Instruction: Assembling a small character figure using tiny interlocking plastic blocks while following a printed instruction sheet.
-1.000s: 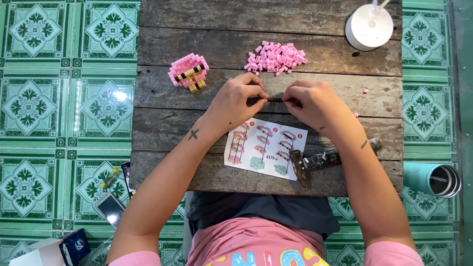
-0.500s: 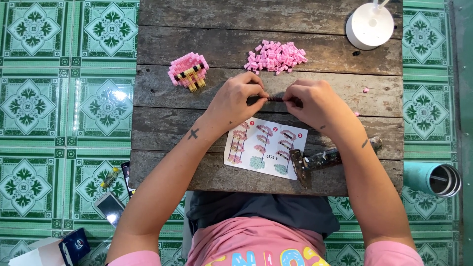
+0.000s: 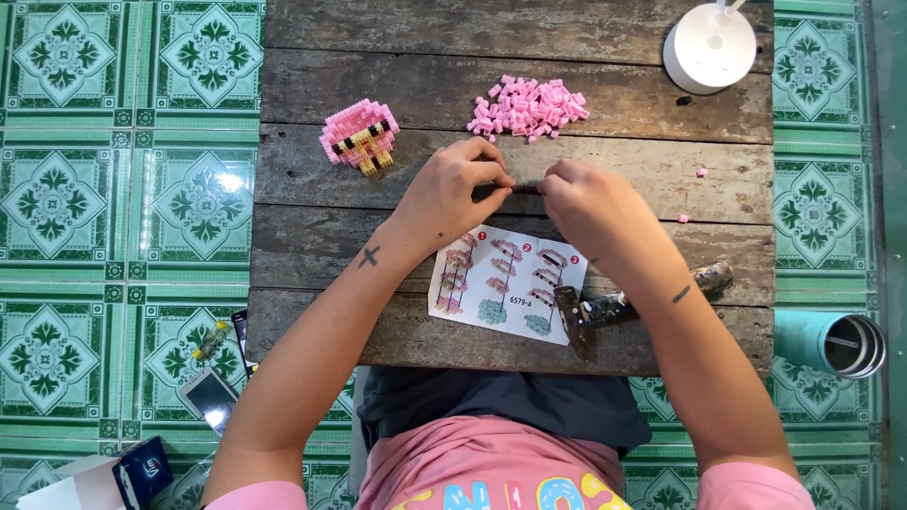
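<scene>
A: Head view: since the earlier frame I see almost nothing moved; both hands stayed together at the table's middle.

B: Their state?

A: My left hand point(image 3: 453, 189) and right hand point(image 3: 590, 203) pinch one small dark brick piece point(image 3: 526, 190) between fingertips, just below the pink brick pile point(image 3: 529, 106), above the instruction sheet point(image 3: 505, 283).

B: Handling?

A: I judge it light, stiff, slippery; hold its ends.

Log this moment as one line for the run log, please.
left hand: pinching small dark piece | right hand: pinching same piece | nearby: pink brick pile, instruction sheet, built pink figure
</scene>
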